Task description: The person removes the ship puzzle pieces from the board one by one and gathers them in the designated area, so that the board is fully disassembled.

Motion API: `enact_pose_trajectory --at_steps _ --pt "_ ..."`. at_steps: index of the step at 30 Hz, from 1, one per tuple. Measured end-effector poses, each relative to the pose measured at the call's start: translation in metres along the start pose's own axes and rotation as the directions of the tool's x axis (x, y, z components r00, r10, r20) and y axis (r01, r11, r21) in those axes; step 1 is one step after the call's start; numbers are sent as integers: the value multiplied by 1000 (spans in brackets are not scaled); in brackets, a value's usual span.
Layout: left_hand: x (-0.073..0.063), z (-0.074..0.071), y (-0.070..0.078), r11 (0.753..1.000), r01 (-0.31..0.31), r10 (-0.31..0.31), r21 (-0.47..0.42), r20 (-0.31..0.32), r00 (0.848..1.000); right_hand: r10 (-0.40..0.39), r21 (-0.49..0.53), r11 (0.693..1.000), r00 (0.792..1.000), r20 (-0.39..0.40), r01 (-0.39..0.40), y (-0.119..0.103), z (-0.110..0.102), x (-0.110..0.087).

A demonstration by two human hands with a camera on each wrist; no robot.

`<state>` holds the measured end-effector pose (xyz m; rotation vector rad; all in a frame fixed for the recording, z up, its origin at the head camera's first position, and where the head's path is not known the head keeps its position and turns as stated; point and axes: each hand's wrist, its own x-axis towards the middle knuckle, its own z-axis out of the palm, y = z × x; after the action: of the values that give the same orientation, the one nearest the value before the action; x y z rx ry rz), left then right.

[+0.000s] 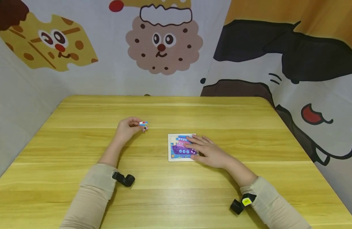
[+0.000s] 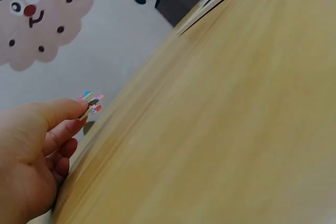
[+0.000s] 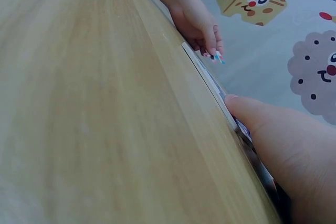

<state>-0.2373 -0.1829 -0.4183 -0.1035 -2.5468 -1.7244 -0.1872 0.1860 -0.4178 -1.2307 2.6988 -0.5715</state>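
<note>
Between thumb and fingertips, my left hand (image 1: 127, 128) pinches a small colourful jigsaw puzzle piece (image 1: 143, 123); its knobbed edge pokes out past the fingertips in the left wrist view (image 2: 91, 103). To the right lies a white-framed jigsaw puzzle (image 1: 180, 152) with a purple and pink ship on blue. A pale, bare patch shows at its upper left corner. My right hand (image 1: 208, 152) rests with spread, fairly straight fingers over the puzzle's right side, hiding that part. In the right wrist view the thumb (image 3: 247, 109) lies on the frame's near edge.
Both things are on a wooden table (image 1: 164, 197) with light grain. A cloth printed with cartoon cheese (image 1: 50, 44) and a biscuit face (image 1: 164, 57) hangs behind the table's far edge. Black wrist cameras (image 1: 124, 179) sit on both sleeves.
</note>
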Motion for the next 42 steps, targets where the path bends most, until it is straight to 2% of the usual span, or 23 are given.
enact_pose_trajectory --at_steps 7,15,27,32,39,42 --pt "0 -13 -4 998 12 -11 62 -4 1000 -1 0 1000 1000 -2 1 -1 0 1" --pt "-1 -21 -2 993 39 -39 115 2 999 -2 1 1000 1000 2 2 -2 0 2" --pt "-1 -28 -5 971 6 -4 237 -11 1000 3 17 1000 1000 8 -3 -3 -2 3" --pt "0 -28 -3 951 2 1 309 -8 1000 6 21 1000 1000 10 -6 -3 -3 2" --pt "-1 -31 -2 894 -47 59 446 -12 998 7 7 1000 1000 6 -7 -2 -2 0" --pt "-1 -32 -4 896 -53 64 441 -10 998 4 6 1000 1000 3 -4 -2 -1 0"
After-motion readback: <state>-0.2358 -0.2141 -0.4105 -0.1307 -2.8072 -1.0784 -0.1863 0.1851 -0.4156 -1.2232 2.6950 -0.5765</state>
